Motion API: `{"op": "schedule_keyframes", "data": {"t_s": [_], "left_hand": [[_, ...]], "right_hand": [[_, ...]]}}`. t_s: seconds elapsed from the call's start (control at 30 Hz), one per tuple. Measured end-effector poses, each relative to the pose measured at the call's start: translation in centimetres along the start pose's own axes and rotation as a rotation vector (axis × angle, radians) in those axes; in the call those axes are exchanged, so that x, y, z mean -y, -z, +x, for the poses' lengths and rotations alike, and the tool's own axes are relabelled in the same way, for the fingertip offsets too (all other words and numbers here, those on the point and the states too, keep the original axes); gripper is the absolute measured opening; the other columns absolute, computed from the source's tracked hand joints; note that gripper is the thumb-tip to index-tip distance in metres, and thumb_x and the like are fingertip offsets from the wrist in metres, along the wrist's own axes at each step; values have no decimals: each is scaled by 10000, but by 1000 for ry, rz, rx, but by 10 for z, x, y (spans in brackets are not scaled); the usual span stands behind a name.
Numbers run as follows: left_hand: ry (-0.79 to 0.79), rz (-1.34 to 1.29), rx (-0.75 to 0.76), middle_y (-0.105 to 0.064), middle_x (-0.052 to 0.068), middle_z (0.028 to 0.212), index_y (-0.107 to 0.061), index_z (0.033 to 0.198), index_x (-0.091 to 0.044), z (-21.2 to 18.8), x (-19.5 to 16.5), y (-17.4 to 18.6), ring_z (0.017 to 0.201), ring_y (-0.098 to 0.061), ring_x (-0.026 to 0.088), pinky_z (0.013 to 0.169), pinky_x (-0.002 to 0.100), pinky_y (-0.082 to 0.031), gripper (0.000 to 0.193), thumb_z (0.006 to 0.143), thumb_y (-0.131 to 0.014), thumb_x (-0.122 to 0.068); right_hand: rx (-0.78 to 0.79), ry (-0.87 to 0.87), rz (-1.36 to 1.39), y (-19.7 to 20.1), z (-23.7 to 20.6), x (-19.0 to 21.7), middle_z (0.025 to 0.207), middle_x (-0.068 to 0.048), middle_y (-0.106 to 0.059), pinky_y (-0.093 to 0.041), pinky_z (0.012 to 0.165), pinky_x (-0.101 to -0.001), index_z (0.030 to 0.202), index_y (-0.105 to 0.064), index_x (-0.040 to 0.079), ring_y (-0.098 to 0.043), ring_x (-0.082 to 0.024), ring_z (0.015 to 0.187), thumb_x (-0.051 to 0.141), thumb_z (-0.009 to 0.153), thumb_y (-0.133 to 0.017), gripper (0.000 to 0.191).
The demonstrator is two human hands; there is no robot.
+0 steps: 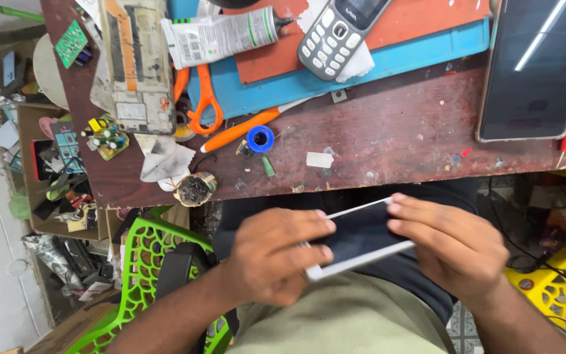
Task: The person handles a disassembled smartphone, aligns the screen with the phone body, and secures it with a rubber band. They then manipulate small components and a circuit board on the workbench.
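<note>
Over my lap I hold a white-edged smartphone [359,237] with a dark screen, tilted slightly up to the right. My left hand [276,254] grips its left end, fingers curled over the screen edge. My right hand [453,248] grips the right end, with fingertips on the top edge. Both hands sit just below the front edge of the wooden workbench [394,137].
On the bench lie a keypad phone [337,33], a glue tube [221,36], orange scissors [199,98], an orange-handled tool [240,129], a blue solder spool [260,138], an opened phone body [137,62] and a dark-screened phone [537,65]. A green chair [140,252] stands left.
</note>
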State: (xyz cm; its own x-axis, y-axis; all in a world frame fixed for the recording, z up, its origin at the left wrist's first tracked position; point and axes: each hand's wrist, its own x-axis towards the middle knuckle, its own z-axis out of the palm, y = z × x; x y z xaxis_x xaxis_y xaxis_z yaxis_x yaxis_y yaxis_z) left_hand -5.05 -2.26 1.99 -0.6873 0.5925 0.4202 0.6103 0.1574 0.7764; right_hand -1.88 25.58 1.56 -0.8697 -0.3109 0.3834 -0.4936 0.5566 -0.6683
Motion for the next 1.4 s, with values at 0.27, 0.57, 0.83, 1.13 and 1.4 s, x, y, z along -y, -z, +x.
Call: {"op": "schedule_keyframes", "data": {"t_s": [0.27,0.57,0.83,1.13,1.4], "left_hand": [[328,-293,229,-567,187,1436,-645,1195,-103,1,-7,-11,1133,-719,305,1020,397,-587,698,705,-919,-517],[638,-164,414,-672,209,1321,-383,1604,-79,-12,-12,-32,1115,-701,360,930,447,-555,1024,723,-768,-430],[977,-1211,563,-525,86,982,-345,1632,-46,-42,23,-41,754,-504,144,617,285,-403,755,987,-648,-292],[1244,-1463,550,-591,50,915,-379,1602,-80,-35,23,-42,561,-487,52,460,200,-375,774,977,-575,-493],[463,-762,-89,-529,183,1363,-493,1390,111,-38,23,-43,1298,-513,262,1122,357,-392,793,1025,-529,-593]], "right_hand": [[123,475,-150,19,16,-1,977,-176,-736,-616,892,-443,919,-736,-22,-733,-357,1008,98,812,-718,162],[160,521,-57,-6,14,-1,1079,-183,-729,-609,933,-443,1029,-720,1,-726,-355,1069,156,839,-692,247],[314,-113,500,-18,-9,-15,991,-59,-771,-607,764,-352,1097,-745,60,-764,-238,900,60,782,-820,324],[373,-344,612,-21,-27,-26,929,-75,-781,-602,722,-316,1035,-753,50,-778,-200,853,34,843,-782,196],[-194,-1092,1441,-58,-44,-28,963,-114,-754,-633,766,-350,1064,-610,8,-749,-193,854,40,873,-715,221]]}}
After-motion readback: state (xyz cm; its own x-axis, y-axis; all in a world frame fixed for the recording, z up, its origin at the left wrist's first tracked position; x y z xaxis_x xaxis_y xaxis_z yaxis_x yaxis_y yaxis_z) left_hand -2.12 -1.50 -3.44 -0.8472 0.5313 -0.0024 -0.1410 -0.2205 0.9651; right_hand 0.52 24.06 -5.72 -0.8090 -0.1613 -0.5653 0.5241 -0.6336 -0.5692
